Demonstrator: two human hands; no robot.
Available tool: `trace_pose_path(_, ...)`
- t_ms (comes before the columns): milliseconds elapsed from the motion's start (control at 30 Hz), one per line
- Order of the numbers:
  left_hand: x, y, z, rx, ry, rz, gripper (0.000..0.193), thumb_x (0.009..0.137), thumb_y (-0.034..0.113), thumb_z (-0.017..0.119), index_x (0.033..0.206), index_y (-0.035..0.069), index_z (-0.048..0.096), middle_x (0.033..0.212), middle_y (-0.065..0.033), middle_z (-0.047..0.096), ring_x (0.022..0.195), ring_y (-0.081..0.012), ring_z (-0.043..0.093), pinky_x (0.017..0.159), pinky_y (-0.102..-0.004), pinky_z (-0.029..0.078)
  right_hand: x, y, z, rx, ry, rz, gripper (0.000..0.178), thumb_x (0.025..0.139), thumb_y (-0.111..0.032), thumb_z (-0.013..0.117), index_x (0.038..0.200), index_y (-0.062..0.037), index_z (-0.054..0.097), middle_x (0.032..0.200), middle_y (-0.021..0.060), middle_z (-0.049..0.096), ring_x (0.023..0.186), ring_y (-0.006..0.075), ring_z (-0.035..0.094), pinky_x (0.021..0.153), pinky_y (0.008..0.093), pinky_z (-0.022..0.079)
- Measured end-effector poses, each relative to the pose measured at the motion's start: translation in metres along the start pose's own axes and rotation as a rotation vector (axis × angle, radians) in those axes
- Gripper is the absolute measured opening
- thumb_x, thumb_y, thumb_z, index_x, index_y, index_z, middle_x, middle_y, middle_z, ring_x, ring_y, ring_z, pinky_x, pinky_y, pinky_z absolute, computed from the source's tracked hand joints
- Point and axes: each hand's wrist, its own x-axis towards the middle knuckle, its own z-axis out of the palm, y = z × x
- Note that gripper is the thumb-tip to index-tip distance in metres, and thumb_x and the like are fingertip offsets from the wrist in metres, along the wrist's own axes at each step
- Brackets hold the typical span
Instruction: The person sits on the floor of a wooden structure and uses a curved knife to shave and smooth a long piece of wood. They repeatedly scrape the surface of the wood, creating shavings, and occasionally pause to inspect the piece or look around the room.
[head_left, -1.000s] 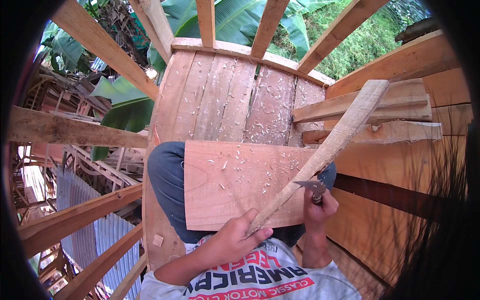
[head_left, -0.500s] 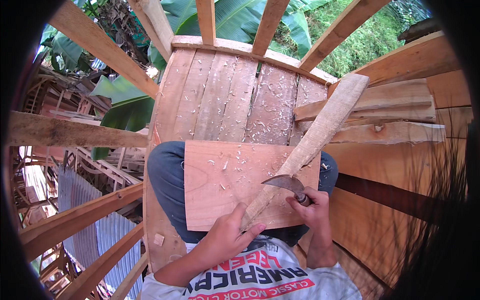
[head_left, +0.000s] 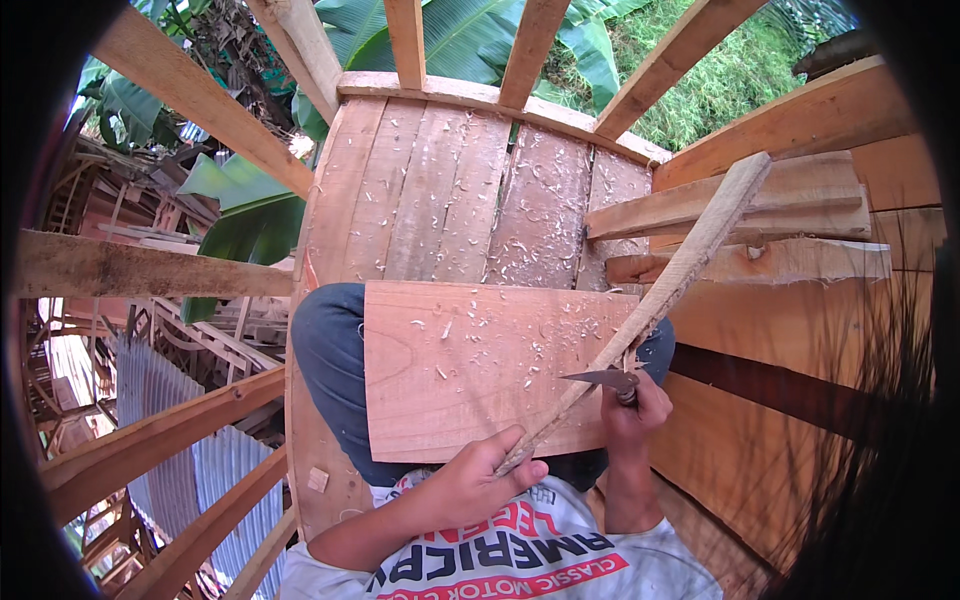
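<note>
My left hand (head_left: 487,476) is closed around the near end of a long wooden stick (head_left: 690,263), which slants up and away to the right over my lap. In my right hand (head_left: 637,412) is a knife with a curved, sickle-like blade (head_left: 603,377). Its handle is mostly hidden by my fingers. The blade lies across the stick, pointing left, and a small curl of wood shows beside it. Under the stick, a flat wooden board (head_left: 470,370) rests over my thighs, with shavings scattered on it.
Plank flooring (head_left: 440,190) strewn with shavings stretches ahead. Rough wood pieces (head_left: 790,262) lie at the right beside a plank wall (head_left: 790,340). Wooden rails (head_left: 150,265) border the left side, with corrugated metal sheets (head_left: 235,490) below. A small wood block (head_left: 318,479) lies near my left leg.
The stick has turned, showing a narrower face, and its far end has swung right. My right hand and the knife have shifted slightly right, and the blade now lies flatter across the stick.
</note>
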Motion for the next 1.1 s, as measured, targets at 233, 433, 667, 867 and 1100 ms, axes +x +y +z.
trace_pose_path(233,-0.002,-0.015,-0.005,0.121,0.161,-0.149,0.029,0.095,0.026,0.058,0.103,0.0,0.049,0.078,-0.0043,0.048,0.075,-0.0116,0.045,0.066,-0.0294,0.041,0.014,0.001,-0.032,0.385,-0.201,0.401,0.016,0.084,-0.009,0.072,0.081,-0.002,0.058,0.062,-0.0052,0.049,0.049,0.0032,0.04,0.047,0.0189,0.03)
trace_pose_path(433,0.0,-0.011,-0.009,0.296,0.262,-0.032,0.043,0.092,0.033,0.062,0.103,-0.005,0.047,0.069,-0.0176,0.056,0.066,-0.0282,0.058,0.059,-0.0374,0.045,0.017,-0.014,-0.038,0.77,-0.847,0.707,0.008,0.084,-0.003,0.067,0.088,0.0008,0.062,0.065,-0.0031,0.055,0.055,0.0018,0.047,0.05,0.0183,0.036)
trace_pose_path(667,-0.002,-0.017,-0.008,0.329,0.281,0.026,0.046,0.091,0.035,0.063,0.102,-0.006,0.046,0.069,-0.0245,0.058,0.068,-0.0369,0.063,0.059,-0.0416,0.047,0.022,-0.007,-0.04,0.7,-0.945,0.646,0.016,0.084,-0.004,0.068,0.098,0.004,0.066,0.077,0.0006,0.063,0.069,0.0045,0.055,0.062,0.0199,0.044)
trace_pose_path(867,-0.001,-0.015,-0.008,0.323,0.204,-0.101,0.038,0.092,0.025,0.063,0.109,-0.005,0.048,0.091,-0.018,0.062,0.085,-0.0196,0.059,0.075,-0.0358,0.048,0.018,-0.008,-0.037,0.729,-0.952,0.753,0.019,0.083,-0.006,0.07,0.099,0.0045,0.066,0.08,-0.0001,0.063,0.073,0.0047,0.053,0.065,0.0206,0.044)
trace_pose_path(1100,-0.004,-0.004,-0.011,0.313,0.21,-0.21,0.038,0.09,0.024,0.064,0.107,-0.005,0.048,0.08,-0.0144,0.06,0.074,-0.0156,0.055,0.064,-0.0343,0.045,0.014,-0.003,-0.032,0.663,-0.837,0.81,0.019,0.084,-0.005,0.067,0.1,0.0039,0.065,0.08,-0.0003,0.063,0.073,0.0053,0.054,0.064,0.0205,0.043)
